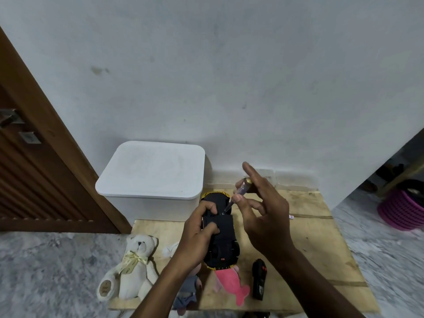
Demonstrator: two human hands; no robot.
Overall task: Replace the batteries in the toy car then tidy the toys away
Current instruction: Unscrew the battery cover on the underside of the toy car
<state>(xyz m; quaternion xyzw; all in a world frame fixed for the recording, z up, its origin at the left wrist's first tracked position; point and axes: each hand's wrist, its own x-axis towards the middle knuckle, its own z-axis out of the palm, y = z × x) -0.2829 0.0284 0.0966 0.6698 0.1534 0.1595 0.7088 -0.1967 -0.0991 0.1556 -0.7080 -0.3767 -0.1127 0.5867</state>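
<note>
Both hands grip: left [199,235] the upturned black toy car [226,245], right [263,216] a screwdriver [240,188].

screwdriver [239,191] tip hidden where it meets the toy car [223,228]. left hand [199,230] covers the car's left side. grey-dressed soft toy [187,292] mostly hidden under that arm. pink toy [231,283] top end hidden under the car. tiny item [291,216] at the desk [321,237] right edge too small to tell. purple basket [401,207] cut by the right edge, dark thing [255,315] cut by the bottom edge.

Upturned toy car [226,237] in left hand [198,235], screwdriver [241,187] in right hand [266,216]
</note>
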